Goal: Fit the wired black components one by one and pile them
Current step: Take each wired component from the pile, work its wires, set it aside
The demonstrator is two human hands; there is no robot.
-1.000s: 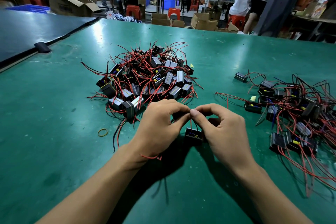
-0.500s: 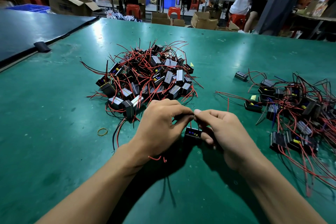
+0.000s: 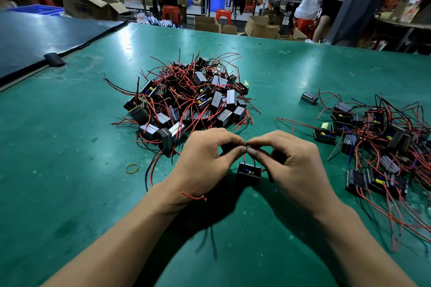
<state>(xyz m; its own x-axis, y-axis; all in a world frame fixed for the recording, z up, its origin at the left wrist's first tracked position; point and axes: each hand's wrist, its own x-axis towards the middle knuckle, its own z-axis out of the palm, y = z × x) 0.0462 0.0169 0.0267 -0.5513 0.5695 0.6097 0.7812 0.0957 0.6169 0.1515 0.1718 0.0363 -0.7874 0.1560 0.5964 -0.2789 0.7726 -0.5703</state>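
Head view, lower centre of the frame: a small open-topped black plastic box component (image 3: 248, 173) stands on the green-matted bench (image 3: 70, 170). Its thin red and black leads (image 3: 244, 158) rise to where the two hands meet just above it. Nothing presses the box down, so a pull on the leads would likely tip or lift it. A sharp tug might also drag a lead out of its seat (yellow and blue parts show inside the box, though they are too small to identify). The big tangled heap of wired black boxes (image 3: 193, 98) in the middle of the frame lies just behind the knuckles, and its stray red wires could catch a finger and drag neighbours along. A looser spread of wired black boxes (image 3: 377, 137) fills the right edge, well apart from the hands.

The left hand (image 3: 205, 158) is closed narrow, thumb and forefinger pinching the lead tips, the other fingers curled under. The right hand (image 3: 296, 165) mirrors it, pinching the same spot from the other side; which lead each holds I cannot tell. A short red wire scrap (image 3: 193, 196) lies at the left wrist, and a yellow rubber band (image 3: 132, 168) lies on the bench further left.
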